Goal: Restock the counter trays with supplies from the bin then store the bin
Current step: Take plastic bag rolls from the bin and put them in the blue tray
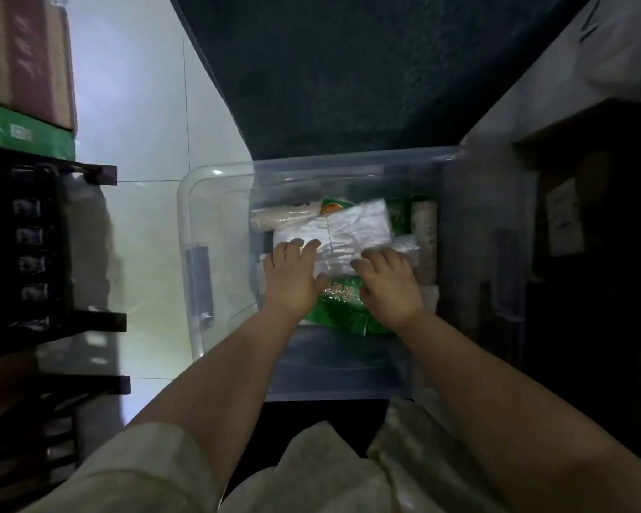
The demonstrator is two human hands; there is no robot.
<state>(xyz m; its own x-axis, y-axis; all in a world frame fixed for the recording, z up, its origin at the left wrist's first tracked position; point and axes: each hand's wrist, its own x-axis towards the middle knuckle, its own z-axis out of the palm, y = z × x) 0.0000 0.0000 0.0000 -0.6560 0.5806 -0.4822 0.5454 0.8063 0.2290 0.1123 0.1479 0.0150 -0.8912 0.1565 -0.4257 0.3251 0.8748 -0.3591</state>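
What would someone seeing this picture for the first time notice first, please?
First, the two bare hands in the middle: the left hand and the right hand both rest on a white plastic packet inside the clear plastic bin on the floor. Under the packet lies a green bag, and a sleeve of paper cups lies at the bin's far side. Stacked cardboard cartons stand at upper left.
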